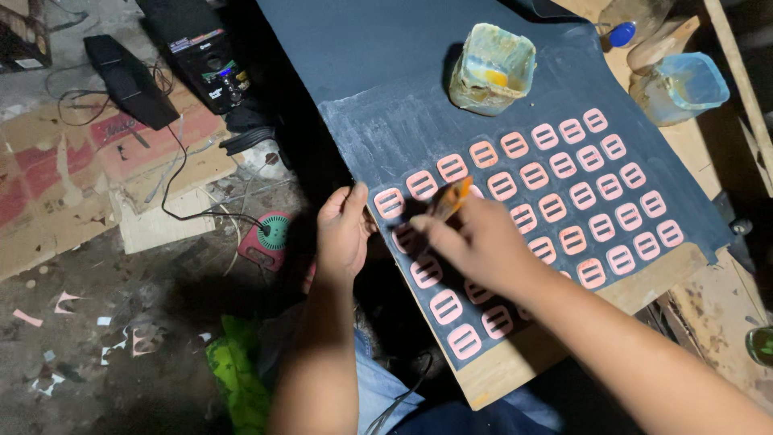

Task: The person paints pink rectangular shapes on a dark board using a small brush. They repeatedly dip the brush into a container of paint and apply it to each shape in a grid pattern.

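A dark blue sheet [403, 56] lies on a wooden board [515, 362] across my lap. Rows of several pink slotted rectangular pieces [564, 201] are laid out on it. My left hand [342, 234] grips the sheet's left edge, thumb on top beside a pink piece [389, 202]. My right hand [475, 242] holds a small orange-handled brush [449, 199], its tip down among the pieces near the left rows. A glue-smeared square plastic tub [491, 68] stands at the sheet's upper part.
A clear bluish tub [684, 84] sits on the wooden bench at the upper right. On the floor to the left lie cardboard [97, 161], a black speaker [201, 56], cables, a pink round object [270, 238] and a green cloth [237, 374].
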Action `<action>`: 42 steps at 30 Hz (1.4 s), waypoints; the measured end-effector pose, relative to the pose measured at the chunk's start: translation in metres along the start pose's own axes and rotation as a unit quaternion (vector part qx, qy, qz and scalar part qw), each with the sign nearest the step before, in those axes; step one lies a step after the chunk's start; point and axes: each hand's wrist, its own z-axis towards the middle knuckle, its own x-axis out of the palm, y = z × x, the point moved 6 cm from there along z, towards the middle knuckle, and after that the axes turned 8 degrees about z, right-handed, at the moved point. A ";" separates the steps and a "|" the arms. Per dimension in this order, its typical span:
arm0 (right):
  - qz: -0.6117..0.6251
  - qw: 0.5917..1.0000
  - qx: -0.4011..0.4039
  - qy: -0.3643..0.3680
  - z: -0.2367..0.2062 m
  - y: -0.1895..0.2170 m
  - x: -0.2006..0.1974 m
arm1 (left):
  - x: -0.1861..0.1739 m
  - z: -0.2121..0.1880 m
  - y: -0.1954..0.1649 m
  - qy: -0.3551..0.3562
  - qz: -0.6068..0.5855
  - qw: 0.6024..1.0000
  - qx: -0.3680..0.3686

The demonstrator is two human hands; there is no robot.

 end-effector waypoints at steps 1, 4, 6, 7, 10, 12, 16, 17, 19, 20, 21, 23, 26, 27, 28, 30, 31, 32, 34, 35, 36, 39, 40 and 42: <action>0.054 0.998 0.013 -0.018 0.000 -0.005 -0.007 | 0.000 -0.004 0.001 0.004 0.003 1.000 -0.007; 0.168 0.985 0.009 -0.043 -0.004 -0.012 -0.012 | -0.003 -0.026 0.009 0.004 0.016 0.999 -0.031; 0.171 0.984 -0.050 -0.026 -0.010 -0.007 -0.001 | -0.009 -0.051 0.018 -0.007 0.023 0.998 -0.057; 0.148 0.986 -0.070 -0.019 -0.014 -0.004 0.005 | -0.009 -0.065 0.025 -0.004 0.052 0.995 -0.081; 0.075 0.995 -0.069 -0.011 -0.017 0.001 0.020 | -0.006 -0.106 0.043 0.039 0.144 0.982 -0.115; 0.022 1.000 0.012 -0.016 -0.011 -0.004 0.026 | -0.001 -0.120 0.050 0.049 0.186 0.975 -0.108; -0.012 0.995 -0.100 -0.006 0.005 0.017 0.030 | 0.003 -0.124 0.053 0.010 0.211 0.974 -0.082; -0.028 0.992 -0.123 0.007 0.006 0.019 0.028 | 0.004 -0.122 0.052 0.000 0.210 0.974 -0.084; -0.029 0.995 -0.095 0.030 0.006 0.012 0.022 | 0.005 -0.123 0.051 -0.015 0.221 0.972 -0.083; -0.014 0.998 -0.046 0.039 0.007 0.005 0.015 | 0.006 -0.123 0.050 -0.023 0.226 0.970 -0.082; 0.001 0.999 0.004 0.048 0.008 -0.002 0.007 | 0.007 -0.123 0.049 -0.026 0.231 0.969 -0.079; 0.085 0.994 0.000 -0.071 0.019 -0.008 -0.033 | 0.008 -0.124 0.048 -0.030 0.241 0.967 -0.075; 0.273 0.949 -0.030 -0.153 0.049 -0.018 -0.091 | 0.012 -0.122 0.046 -0.036 0.256 0.964 -0.068; 0.325 0.926 -0.077 -0.177 0.060 -0.018 -0.109 | 0.013 -0.121 0.045 -0.038 0.258 0.963 -0.068; 0.281 0.938 -0.061 -0.194 0.070 -0.022 -0.123 | 0.013 -0.121 0.046 -0.039 0.261 0.962 -0.067; 0.192 0.954 -0.029 -0.230 0.087 -0.027 -0.148 | 0.013 -0.120 0.046 -0.044 0.269 0.960 -0.068; 0.112 0.969 -0.035 -0.216 0.098 -0.024 -0.151 | 0.012 -0.121 0.045 -0.048 0.273 0.958 -0.070; 0.032 0.978 -0.041 -0.200 0.107 -0.021 -0.151 | 0.011 -0.120 0.045 -0.053 0.278 0.956 -0.072; -0.044 0.985 -0.026 -0.167 0.118 -0.019 -0.148 | 0.009 -0.121 0.048 -0.071 0.295 0.948 -0.100; -0.039 0.988 -0.007 -0.150 0.125 -0.020 -0.141 | 0.007 -0.121 0.049 -0.082 0.303 0.943 -0.113; -0.033 0.991 0.013 -0.132 0.129 -0.020 -0.135 | 0.008 -0.122 0.049 -0.081 0.296 0.945 -0.115; -0.044 0.993 0.035 -0.108 0.137 -0.021 -0.127 | 0.007 -0.121 0.048 -0.086 0.287 0.946 -0.123; -0.040 0.994 0.047 -0.093 0.138 -0.023 -0.126 | 0.006 -0.122 0.047 -0.091 0.294 0.943 -0.127; -0.033 0.995 0.070 -0.063 0.140 -0.028 -0.123 | 0.006 -0.123 0.045 -0.098 0.307 0.938 -0.129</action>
